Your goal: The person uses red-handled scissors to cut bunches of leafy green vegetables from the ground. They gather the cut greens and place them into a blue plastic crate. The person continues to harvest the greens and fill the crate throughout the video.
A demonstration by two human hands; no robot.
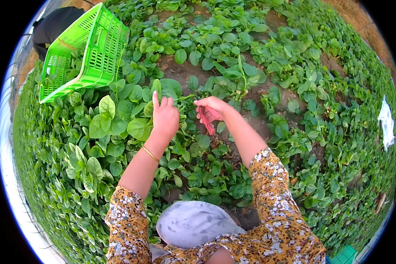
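My left hand [165,116] is closed around leafy green stems, its index finger extended along a leaf. Broad, rounded leaves [140,128] spread out on both sides of that hand. My right hand [211,109] is just to the right, with thumb and fingertips pinched close to a green stem [186,97] that stretches between the two hands. Against its palm and curled fingers lies a slim red object [207,122], possibly a small tool's handle; its exact kind is unclear. Low leafy plants, which look like Malabar spinach [203,143], grow beneath both hands.
A bright green slatted plastic crate [102,49] stands tilted at upper left, with leaves inside. Behind it is a person in dark clothing [57,24]. White plastic [386,123] lies at far right. Another green crate [345,255] shows at lower right. Bare soil [181,71] appears between plants.
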